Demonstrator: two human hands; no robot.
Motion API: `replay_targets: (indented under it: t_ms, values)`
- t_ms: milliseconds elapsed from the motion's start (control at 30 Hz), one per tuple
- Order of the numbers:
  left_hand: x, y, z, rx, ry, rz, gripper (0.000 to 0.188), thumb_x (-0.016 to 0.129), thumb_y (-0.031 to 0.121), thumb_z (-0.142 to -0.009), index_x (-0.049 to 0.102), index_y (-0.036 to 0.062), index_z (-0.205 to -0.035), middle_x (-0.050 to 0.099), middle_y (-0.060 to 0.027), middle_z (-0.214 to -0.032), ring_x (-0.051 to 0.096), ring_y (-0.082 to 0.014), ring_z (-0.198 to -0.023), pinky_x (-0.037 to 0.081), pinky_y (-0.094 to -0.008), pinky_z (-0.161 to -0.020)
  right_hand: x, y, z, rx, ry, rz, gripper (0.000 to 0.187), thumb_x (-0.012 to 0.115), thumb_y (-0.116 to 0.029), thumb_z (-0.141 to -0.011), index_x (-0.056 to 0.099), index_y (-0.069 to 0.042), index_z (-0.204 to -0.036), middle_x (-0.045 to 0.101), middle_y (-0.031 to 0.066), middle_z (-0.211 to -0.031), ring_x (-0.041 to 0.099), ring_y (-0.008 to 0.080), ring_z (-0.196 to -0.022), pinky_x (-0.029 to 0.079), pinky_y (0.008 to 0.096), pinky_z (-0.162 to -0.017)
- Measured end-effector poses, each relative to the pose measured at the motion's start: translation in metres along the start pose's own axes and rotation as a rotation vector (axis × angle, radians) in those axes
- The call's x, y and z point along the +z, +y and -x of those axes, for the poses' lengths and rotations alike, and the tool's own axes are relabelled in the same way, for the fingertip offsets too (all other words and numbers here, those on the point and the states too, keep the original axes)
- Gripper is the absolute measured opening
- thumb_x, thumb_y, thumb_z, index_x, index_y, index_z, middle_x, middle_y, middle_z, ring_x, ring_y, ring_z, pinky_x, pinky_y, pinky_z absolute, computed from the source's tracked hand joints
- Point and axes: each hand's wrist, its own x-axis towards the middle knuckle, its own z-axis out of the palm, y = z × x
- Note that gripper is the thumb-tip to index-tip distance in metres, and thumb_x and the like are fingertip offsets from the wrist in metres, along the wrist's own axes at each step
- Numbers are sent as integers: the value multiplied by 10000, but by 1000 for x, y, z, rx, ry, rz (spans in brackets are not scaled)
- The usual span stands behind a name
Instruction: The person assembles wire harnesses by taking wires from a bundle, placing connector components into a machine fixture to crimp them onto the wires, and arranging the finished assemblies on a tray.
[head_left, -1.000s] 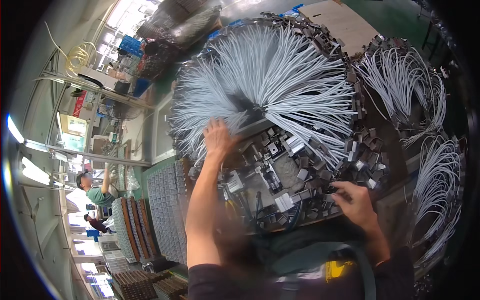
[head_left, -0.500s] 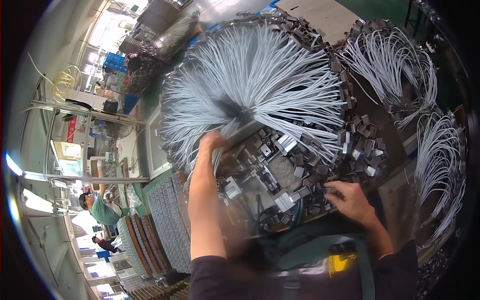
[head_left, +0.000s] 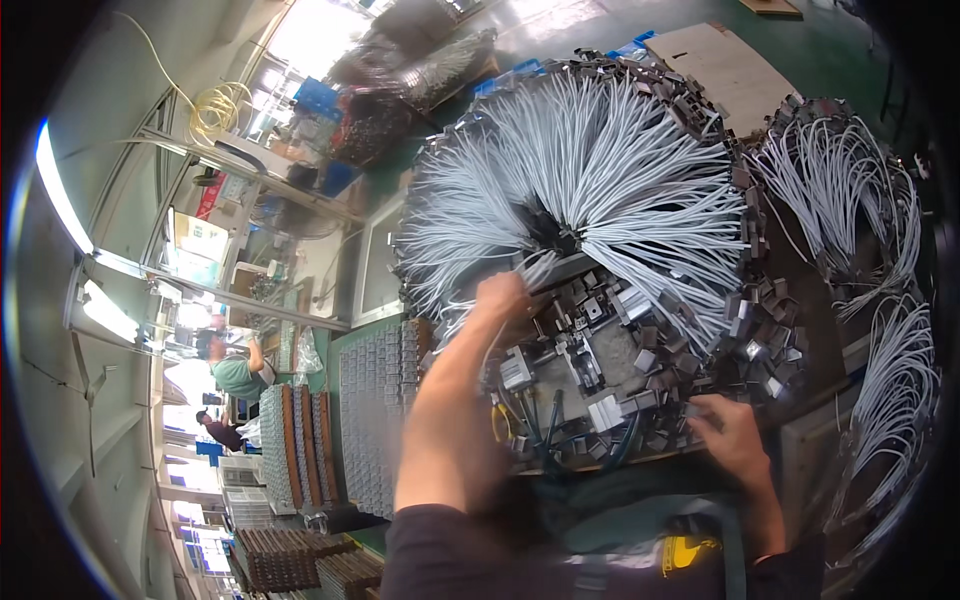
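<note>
Bunch of thin white round cables (head_left: pixel 540 267) gripped in closed left hand (head_left: pixel 503 297), beside fanned white cable pile (head_left: pixel 650 190); likely light, limp, tangle-prone, best grasped mid-length. Small grey metal piece (head_left: pixel 690 410) pinched by right hand (head_left: pixel 735 437).

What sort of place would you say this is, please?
Probably a factory assembly workshop: a large fan of white cables, many small metal pieces beside it, and, to the left, a co-worker near stacked parts.
</note>
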Motion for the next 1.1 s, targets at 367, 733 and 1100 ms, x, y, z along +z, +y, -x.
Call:
replay_targets:
  t_ms: [367,733,1100]
  values:
    - [-93,-84,109,113,-90,325,279,674,229,-843,688,-27,-954,709,-218,-837,681,-319,-743,543,-444,-720,3,5,1,-59,-26,10,297,779,-44,-852,701,18,-1131,726,166,-828,712,234,-700,552,334,-642]
    - [-55,-81,141,87,-69,659,197,692,172,-838,621,-13,-837,572,-11,-667,539,-128,-607,463,-331,-584,7,-1,-3,-87,-92,-7,287,752,-42,-892,687,18,-1165,736,145,-864,726,173,-730,564,303,-667]
    - [-6,-102,124,162,31,473,437,824,259,-658,772,5,-1010,529,-227,-1396,592,-331,-1190,488,-425,-989,-2,-22,-28,-290,-48,110,290,782,-56,-866,698,-5,-1139,733,147,-878,728,225,-737,572,320,-676]
